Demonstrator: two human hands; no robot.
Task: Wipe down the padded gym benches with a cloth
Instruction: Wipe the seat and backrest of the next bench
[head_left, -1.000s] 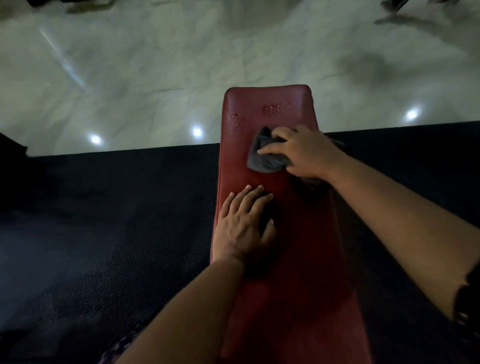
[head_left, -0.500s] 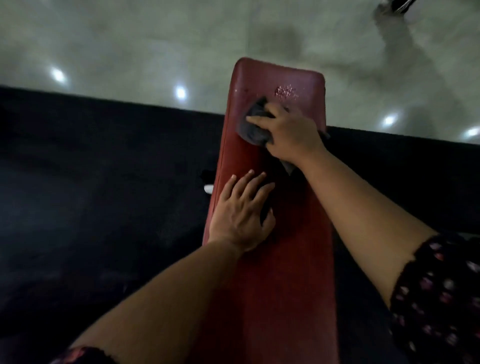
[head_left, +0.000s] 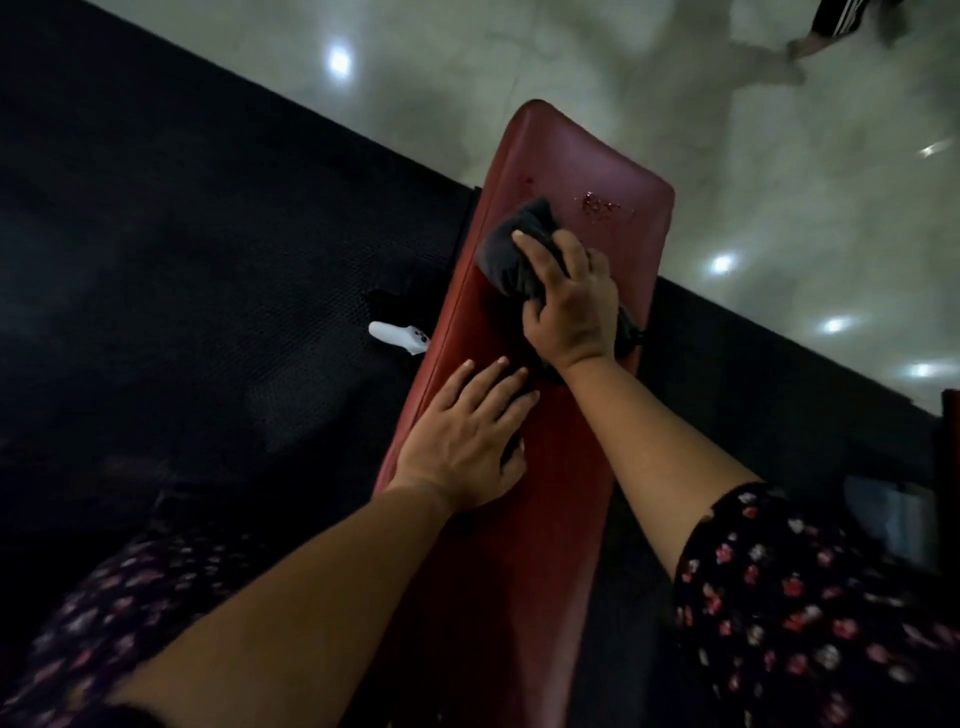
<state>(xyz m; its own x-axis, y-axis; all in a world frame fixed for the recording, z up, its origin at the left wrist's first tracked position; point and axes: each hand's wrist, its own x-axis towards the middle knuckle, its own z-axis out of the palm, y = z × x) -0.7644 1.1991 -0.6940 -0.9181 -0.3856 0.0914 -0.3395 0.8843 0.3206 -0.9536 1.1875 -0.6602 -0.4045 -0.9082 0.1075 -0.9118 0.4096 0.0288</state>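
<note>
Red vinyl bench (head_left: 545, 467) runs up the frame's centre. The grey cloth (head_left: 511, 249) is bunched in the right hand (head_left: 569, 306); droplets (head_left: 602, 205) upper right are best swept outward, braced by the flat, spread left hand (head_left: 462, 441).

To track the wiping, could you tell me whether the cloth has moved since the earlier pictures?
Yes. The cloth in the right hand has slid toward the left edge of the bench, away from the droplets.

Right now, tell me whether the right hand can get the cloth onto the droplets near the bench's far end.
Probably yes: the right hand grips the cloth just beside the droplets, with only bare bench between.
</note>
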